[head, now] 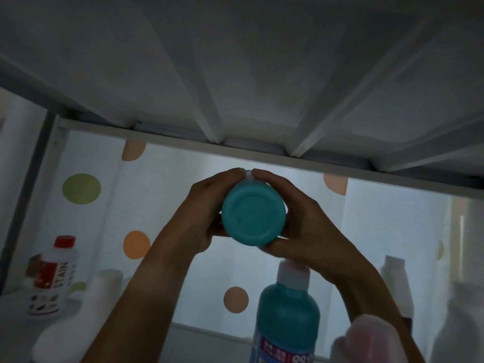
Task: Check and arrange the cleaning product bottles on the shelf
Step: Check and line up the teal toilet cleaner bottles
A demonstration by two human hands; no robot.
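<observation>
- Overhead, a teal bottle [253, 215] was held base-toward-camera, just under the shelf underside [235, 74].
- Left hand [209, 208] and right hand [296, 218] were both clamped round its sides.
- Below, another teal bottle [286, 315] and a stain-remover bottle [53, 276] were seen standing.

At the centre, a teal bottle [253, 215] shows its plain teal base, and at five o'clock stands a second teal bottle [286, 314] with a pale pinkish-white cap and a blue, white and red label. At eight o'clock a white stain-remover bottle [53, 277] carries a red cap and a red label. Behind them hangs a pale bluish curtain [183, 195] patterned with green, orange and peach dots, under a grey-white shelf underside [235, 74].
</observation>
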